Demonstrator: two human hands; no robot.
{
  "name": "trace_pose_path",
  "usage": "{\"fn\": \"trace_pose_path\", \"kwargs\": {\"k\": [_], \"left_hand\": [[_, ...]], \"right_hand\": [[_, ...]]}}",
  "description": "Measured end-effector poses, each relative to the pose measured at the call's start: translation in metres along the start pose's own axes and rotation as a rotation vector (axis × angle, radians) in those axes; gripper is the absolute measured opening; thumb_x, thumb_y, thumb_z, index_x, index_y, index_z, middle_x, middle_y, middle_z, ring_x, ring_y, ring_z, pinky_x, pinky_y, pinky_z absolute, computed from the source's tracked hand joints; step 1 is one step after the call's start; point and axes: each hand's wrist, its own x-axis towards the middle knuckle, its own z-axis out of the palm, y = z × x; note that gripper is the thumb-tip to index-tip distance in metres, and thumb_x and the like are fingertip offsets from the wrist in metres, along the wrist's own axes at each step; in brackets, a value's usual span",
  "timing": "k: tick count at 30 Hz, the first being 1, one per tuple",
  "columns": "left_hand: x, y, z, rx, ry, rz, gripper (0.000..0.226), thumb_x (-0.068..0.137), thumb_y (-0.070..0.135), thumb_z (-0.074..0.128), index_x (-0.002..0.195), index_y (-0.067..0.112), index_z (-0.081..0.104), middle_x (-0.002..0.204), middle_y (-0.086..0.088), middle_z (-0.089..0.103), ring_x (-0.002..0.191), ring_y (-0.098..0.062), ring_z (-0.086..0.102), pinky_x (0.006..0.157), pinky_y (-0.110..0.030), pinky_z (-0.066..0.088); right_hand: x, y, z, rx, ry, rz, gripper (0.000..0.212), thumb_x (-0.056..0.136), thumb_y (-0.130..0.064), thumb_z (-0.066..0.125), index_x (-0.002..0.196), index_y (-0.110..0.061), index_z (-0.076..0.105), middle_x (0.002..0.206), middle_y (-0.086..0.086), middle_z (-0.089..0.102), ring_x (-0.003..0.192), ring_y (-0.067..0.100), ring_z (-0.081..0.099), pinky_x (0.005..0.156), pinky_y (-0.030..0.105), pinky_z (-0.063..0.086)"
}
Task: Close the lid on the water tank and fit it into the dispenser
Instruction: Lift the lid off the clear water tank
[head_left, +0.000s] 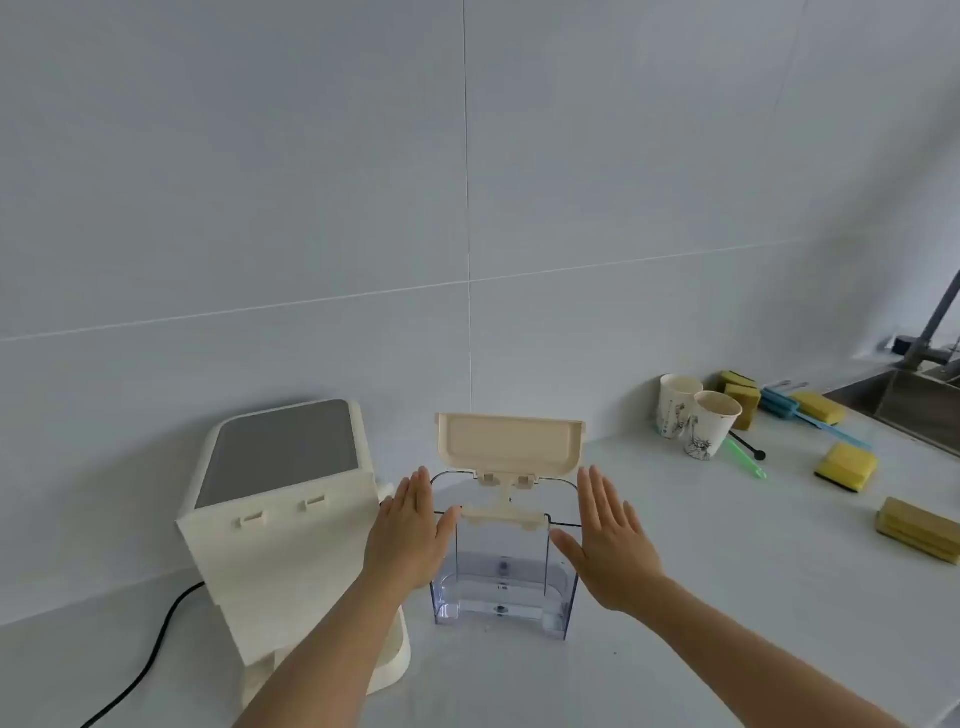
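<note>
Head view, worktop (675, 597): white surface running along a pale tiled wall, with a sink (904, 410) sitting at its far right corner.
Water tank (501, 571): clear, blue-tinted, standing upright near the middle of the worktop, closer to the back edge than the front, just right of the dispenser and apart from it.
Lid (511, 441): cream, hinged at the tank's rear rim, standing open and roughly upright, inner face showing toward the camera.
Dispenser (280, 519): cream body with a grey top panel, sitting toward the left end of the worktop by the wall; its back plate with two slots is facing the tank; a black cable (145, 660) is trailing off toward the front left edge.
Left hand (410, 530): hovering flat at the tank's left wall, fingers spread straight and wide, gripping nothing; whether the palm is touching the wall cannot be told.
Right hand (608, 540): hovering just beside the tank's right wall, fingers likewise extended and wide, holding nothing.
Right end of worktop: two paper cups (696, 415) standing near the back edge, yellow sponges (844, 467) lying scattered toward the sink.
</note>
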Motion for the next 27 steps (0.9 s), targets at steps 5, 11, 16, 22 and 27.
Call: {"fn": "trace_pose_path", "kwargs": {"k": [5,11,16,22,27], "left_hand": [[0.014,0.008,-0.004,-0.199,0.03,-0.128,0.058,0.098,0.031,0.022,0.147,0.011,-0.002,0.145,-0.016,0.041,0.105,-0.027,0.056,0.079,-0.033,0.046],[0.04,0.019,-0.021,-0.22,0.026,-0.178,0.05,0.097,0.038,0.02,0.135,0.007,0.027,0.114,-0.023,0.061,0.097,-0.036,0.055,0.078,-0.037,0.041],[0.072,0.023,-0.029,-0.475,-0.063,-0.244,0.044,0.095,0.033,0.027,0.108,-0.002,0.05,0.101,-0.017,0.055,0.086,-0.028,0.045,0.074,-0.031,0.033],[0.09,0.033,-0.039,-0.608,-0.106,-0.345,0.032,0.092,0.031,0.031,0.097,0.005,0.048,0.07,-0.009,0.054,0.083,-0.028,0.049,0.073,-0.029,0.034],[0.095,0.026,-0.043,-0.633,-0.065,-0.327,0.049,0.092,0.04,0.032,0.108,0.0,0.055,0.075,-0.012,0.058,0.082,-0.028,0.052,0.078,-0.03,0.04]], "right_hand": [[0.013,-0.006,-0.01,0.23,-0.068,0.081,0.084,0.083,-0.062,0.009,0.138,-0.011,-0.028,0.158,0.01,-0.01,0.146,0.023,-0.001,0.12,0.039,0.009],[0.044,-0.013,-0.041,0.889,-0.065,0.257,0.074,0.094,-0.044,0.027,0.144,-0.011,-0.018,0.154,0.018,0.019,0.139,0.033,0.027,0.111,0.039,0.023],[0.075,0.0,-0.044,1.124,-0.062,0.437,0.064,0.09,-0.052,0.03,0.135,-0.007,0.027,0.105,0.009,0.045,0.091,0.021,0.046,0.083,0.036,0.038],[0.087,0.003,-0.052,1.251,-0.14,0.525,0.042,0.09,-0.047,0.033,0.092,-0.009,0.049,0.076,0.009,0.053,0.064,0.02,0.05,0.06,0.029,0.038],[0.089,0.006,-0.056,1.313,-0.11,0.509,0.039,0.091,-0.045,0.035,0.097,-0.009,0.049,0.09,0.013,0.054,0.068,0.022,0.051,0.062,0.028,0.041]]}}
